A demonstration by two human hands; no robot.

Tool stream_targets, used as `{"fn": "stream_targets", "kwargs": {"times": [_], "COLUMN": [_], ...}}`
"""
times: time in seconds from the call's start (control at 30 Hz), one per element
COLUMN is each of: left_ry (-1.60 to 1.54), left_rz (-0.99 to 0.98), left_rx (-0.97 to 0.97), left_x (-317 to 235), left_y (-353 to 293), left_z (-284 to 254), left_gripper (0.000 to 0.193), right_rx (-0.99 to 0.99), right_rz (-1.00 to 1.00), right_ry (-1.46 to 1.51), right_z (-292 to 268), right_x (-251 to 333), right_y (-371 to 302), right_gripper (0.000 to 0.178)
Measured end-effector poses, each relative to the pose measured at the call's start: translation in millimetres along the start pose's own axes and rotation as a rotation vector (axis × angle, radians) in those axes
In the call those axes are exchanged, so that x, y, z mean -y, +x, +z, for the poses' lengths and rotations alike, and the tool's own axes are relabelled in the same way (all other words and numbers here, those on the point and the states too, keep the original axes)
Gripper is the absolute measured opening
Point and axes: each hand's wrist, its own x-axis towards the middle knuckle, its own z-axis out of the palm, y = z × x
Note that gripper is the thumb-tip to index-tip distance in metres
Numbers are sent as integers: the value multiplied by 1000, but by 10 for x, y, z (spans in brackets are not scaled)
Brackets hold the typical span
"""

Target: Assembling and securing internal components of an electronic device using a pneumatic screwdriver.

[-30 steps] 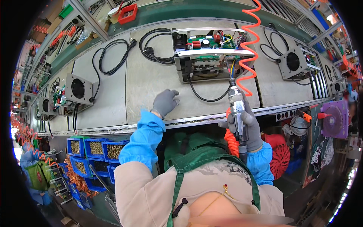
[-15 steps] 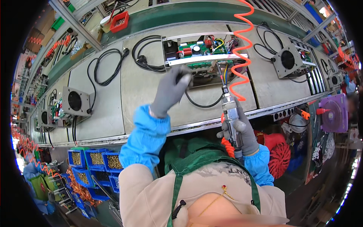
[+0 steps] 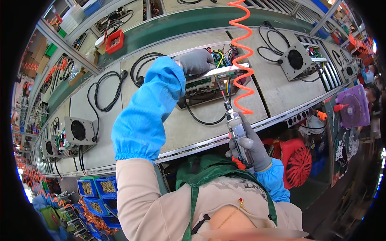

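One right-hand grip (image 3: 256,149) snug around a power driver (image 3: 235,125)

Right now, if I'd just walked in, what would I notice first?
Probably the puffy blue left sleeve, stretching across the bench left of centre. Next, the orange coil at the upper middle, near the silver driver held in the right hand. Then a purple fan at the far right.

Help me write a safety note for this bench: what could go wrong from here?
The power driver in the right hand points toward the open unit; a slip might damage it or strike the left hand. The coiled orange hose overlaps the unit in this view and might snag.
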Motion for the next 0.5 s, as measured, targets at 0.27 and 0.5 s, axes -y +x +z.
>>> {"fn": "stream_targets", "kwargs": {"times": [0.27, 0.5], "left_ry": [-123, 8], "left_rz": [-40, 16], "left_rx": [-22, -262], "left_x": [10, -56], "left_y": [-140, -265], "left_z": [28, 366], "left_gripper": [31, 36], "right_rx": [-21, 23], "right_rz": [-14, -79], "right_ry": [-7, 46], "right_z": [45, 73], "right_x": [-19, -111], "right_y": [-31, -40], "right_gripper": [97, 94]}}
